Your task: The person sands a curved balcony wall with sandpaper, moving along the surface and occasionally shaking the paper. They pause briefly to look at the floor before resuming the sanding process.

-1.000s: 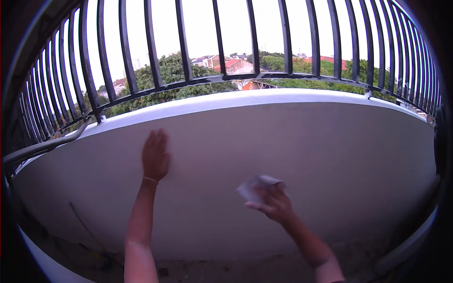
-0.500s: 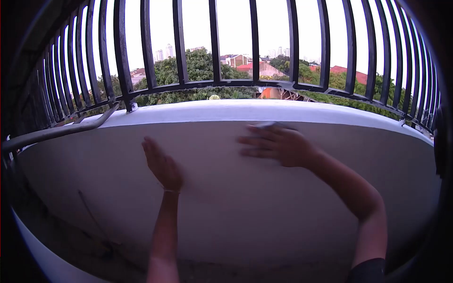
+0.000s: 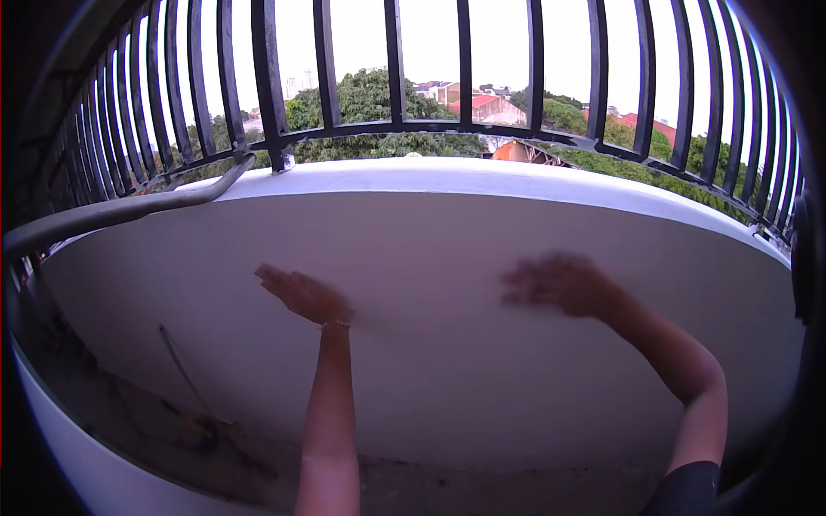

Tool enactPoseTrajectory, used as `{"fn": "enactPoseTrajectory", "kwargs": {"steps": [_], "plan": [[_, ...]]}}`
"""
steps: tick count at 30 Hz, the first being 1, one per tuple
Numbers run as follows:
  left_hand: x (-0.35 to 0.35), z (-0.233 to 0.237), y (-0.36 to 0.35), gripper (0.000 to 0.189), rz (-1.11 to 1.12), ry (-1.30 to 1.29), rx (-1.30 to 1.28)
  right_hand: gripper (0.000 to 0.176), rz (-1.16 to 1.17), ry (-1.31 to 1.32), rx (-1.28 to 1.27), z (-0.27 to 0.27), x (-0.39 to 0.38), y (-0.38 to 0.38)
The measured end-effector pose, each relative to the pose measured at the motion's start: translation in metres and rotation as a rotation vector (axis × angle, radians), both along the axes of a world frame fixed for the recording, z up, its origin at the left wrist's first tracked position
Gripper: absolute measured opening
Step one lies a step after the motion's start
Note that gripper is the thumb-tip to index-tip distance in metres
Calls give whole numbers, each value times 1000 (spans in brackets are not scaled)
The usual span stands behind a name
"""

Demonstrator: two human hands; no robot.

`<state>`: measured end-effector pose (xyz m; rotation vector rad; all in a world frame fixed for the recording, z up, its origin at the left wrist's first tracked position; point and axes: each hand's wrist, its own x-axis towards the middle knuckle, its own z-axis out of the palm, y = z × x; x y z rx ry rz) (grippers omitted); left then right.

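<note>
Wall [image 3: 430,387] stands before you below a white ledge [image 3: 465,178], its broad, plain face within reach of both your hands. Your left hand [image 3: 303,294] is flat, fingers pressed together and pointing up and to the left, pinching nothing; it appears to rest against the wall, a placement that likely steadies your body. Your right hand [image 3: 559,284] lies well apart from it at roughly the same height, palm toward the wall, fingers somewhat spread; blur and the back of the hand hide whether anything sits beneath the palm, so its grip and contact cannot be told. Your bent right elbow [image 3: 704,378] probably gives that arm room to work across the surface. Above, a dark railing [image 3: 465,69] rises over the ledge, presumably as a barrier. At lower left, a thin stick [image 3: 182,368] slants, apparently propped by the wall.
</note>
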<state>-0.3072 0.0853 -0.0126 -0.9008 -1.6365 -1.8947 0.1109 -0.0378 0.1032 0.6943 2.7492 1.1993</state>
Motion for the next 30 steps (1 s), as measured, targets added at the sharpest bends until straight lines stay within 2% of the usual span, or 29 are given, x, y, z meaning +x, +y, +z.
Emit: {"fn": "enactPoseTrajectory", "kwargs": {"steps": [3,5,7,9,10,12,13,14,15,16,18,20,22,23,24,26,28,29,30], "plan": [[0,-7,2,52,4,5,-23,81,-66,400,107,10,-62,-1],[2,-3,5,52,-2,0,-21,77,-185,436,214,-23,-111,16],[2,1,-4,53,-26,-27,-55,71,-27,242,119,-95,-148,49],[-16,-7,3,53,42,-7,-127,65,83,-108,248,-168,-146,42],[-28,-7,12,53,71,1,-152,69,105,-90,90,-192,-130,41],[-59,-16,24,53,16,-91,-114,75,52,114,-357,-188,-71,38],[-69,-20,30,53,-10,-140,-97,77,-23,323,-661,-164,-42,26],[-68,-18,30,52,-17,-148,-89,80,-212,334,-546,-131,-18,12],[-63,-12,25,52,-23,-158,-82,77,-474,314,-262,-89,0,-14],[-58,-10,18,52,-26,-176,-84,71,-464,492,-5,-73,25,-14],[-53,-4,12,52,-87,-231,-72,69,-350,704,510,-32,-8,-13],[-53,-6,8,53,-109,-242,-94,64,-391,925,666,-32,-69,11],[-52,-1,9,54,-89,-253,-121,55,-389,968,668,-50,-133,36],[-54,-2,13,54,-91,-250,-123,58,-448,806,606,-74,-159,46],[-57,-6,18,54,-91,-248,-129,65,-361,739,357,-98,-184,47],[-58,-10,9,55,-85,-277,-196,71,-53,337,199,-159,-198,48],[-48,9,0,55,-95,-336,-271,83,15,155,4,-191,-142,34],[-51,8,6,56,-68,-299,-261,72,-7,160,168,-194,-105,22],[-55,-1,11,56,-36,-269,-249,52,-21,404,130,-213,-58,18]]}}
